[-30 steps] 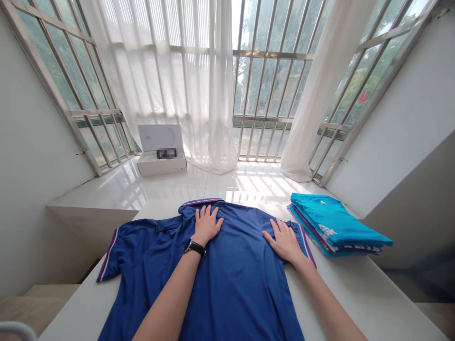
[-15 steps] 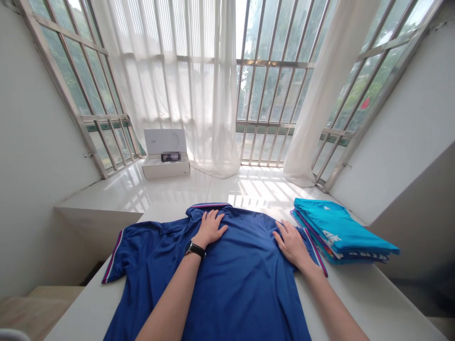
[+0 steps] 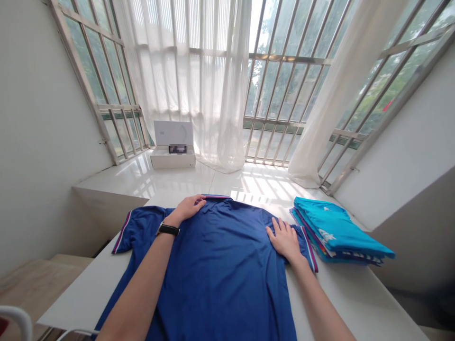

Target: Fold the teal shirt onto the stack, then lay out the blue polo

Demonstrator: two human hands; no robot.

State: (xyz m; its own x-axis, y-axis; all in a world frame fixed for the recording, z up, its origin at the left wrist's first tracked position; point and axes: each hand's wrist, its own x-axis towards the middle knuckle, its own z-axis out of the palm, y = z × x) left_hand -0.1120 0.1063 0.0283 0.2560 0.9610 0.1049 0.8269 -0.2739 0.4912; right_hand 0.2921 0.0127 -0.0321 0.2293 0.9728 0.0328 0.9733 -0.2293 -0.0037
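Taking the shirt's middle as the clock's centre, the smooth blue shirt (image 3: 223, 272) lies spread on a flat white table (image 3: 341, 296), its thin, slightly shiny fabric crossed by soft diagonal creases. At 2 o'clock the right hand (image 3: 285, 239) lies flat on the cloth, fingers spread and gripping nothing, just inside a short sleeve with a striped cuff (image 3: 308, 248). Near it, also towards 2 o'clock, a stack of folded garments (image 3: 343, 229) rests in uneven layers, bright turquoise with white print on top. At 11 o'clock the left hand (image 3: 190, 207), above a black-strapped watch (image 3: 168, 229), bends its fingers against the striped collar (image 3: 218, 196); whether it pinches the fabric, I cannot tell. Farther off at 11 o'clock, a white rectangular box (image 3: 173, 161) stands with its lid raised on a glossy ledge (image 3: 137, 177). Behind it, sheer pleated curtains (image 3: 227, 109) hang before metal window bars (image 3: 280, 59) at 12 to 1 o'clock.
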